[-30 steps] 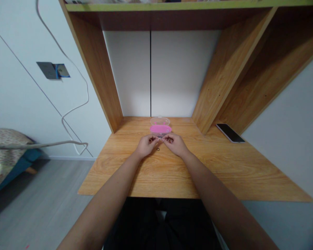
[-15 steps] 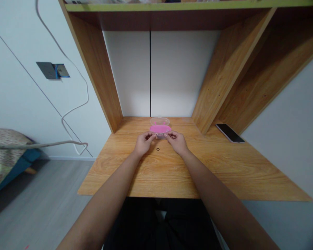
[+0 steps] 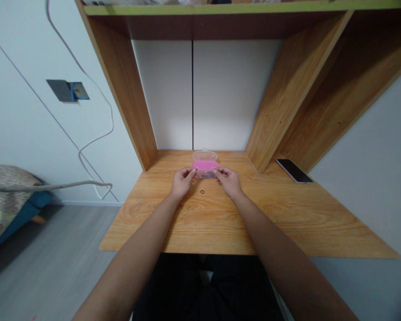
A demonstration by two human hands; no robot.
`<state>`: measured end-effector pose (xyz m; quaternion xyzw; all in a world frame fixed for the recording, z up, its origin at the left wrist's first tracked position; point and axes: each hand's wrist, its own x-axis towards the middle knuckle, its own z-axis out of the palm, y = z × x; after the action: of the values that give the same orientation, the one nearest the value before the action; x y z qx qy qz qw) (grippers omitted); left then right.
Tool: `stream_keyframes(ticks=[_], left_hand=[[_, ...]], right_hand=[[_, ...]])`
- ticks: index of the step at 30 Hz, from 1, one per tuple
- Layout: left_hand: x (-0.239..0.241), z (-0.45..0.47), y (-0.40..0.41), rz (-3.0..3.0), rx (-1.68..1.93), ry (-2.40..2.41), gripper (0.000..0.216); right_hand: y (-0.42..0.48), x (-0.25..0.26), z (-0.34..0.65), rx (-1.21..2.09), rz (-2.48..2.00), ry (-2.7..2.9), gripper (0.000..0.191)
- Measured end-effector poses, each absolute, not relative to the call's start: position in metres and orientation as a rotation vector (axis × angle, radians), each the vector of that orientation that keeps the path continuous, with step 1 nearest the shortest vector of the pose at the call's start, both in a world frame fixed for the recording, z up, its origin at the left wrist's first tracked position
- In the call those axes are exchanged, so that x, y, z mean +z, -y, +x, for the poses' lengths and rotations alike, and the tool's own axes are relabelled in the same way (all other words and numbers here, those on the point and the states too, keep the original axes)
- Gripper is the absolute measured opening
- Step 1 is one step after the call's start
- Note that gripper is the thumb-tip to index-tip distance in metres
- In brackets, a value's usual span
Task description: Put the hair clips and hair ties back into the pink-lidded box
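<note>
A small oval pink case point(image 3: 205, 165) lies at the back of the desk. One clear lid point(image 3: 205, 155) is folded out behind it, and a clear compartment or lid point(image 3: 207, 174) extends toward me. My left hand point(image 3: 183, 182) pinches the case's front left corner between thumb and fingers. At the front right corner my right hand point(image 3: 227, 180) has its thumb and fingers closed on the edge in the same way. Nearer to me, a tiny dark ring point(image 3: 202, 191), like a small hair tie, rests on the wood. What the clear part contains is too small to make out.
On the right of the desk point(image 3: 207, 223) lies a phone point(image 3: 294, 170). Wooden side panels point(image 3: 120, 84) and a shelf point(image 3: 214, 24) frame the back. A white cable point(image 3: 112, 116) hangs along the left wall near a socket point(image 3: 68, 90).
Both hands have moved apart, from the middle of the clear front part to its left and right ends. More of that part shows between them. The ring has not moved.
</note>
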<state>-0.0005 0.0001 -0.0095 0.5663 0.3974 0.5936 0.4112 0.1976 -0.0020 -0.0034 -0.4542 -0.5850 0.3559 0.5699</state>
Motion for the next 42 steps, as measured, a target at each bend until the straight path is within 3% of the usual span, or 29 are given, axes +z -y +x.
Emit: stream_keyframes(ticks=[42], left_hand=[[-0.0109, 0.002, 0.0084, 1.589, 1.329, -0.986, 0.032]], right_hand=[[0.0073, -0.0084, 0.1936, 0.876, -1.006, 1.581, 0.039]])
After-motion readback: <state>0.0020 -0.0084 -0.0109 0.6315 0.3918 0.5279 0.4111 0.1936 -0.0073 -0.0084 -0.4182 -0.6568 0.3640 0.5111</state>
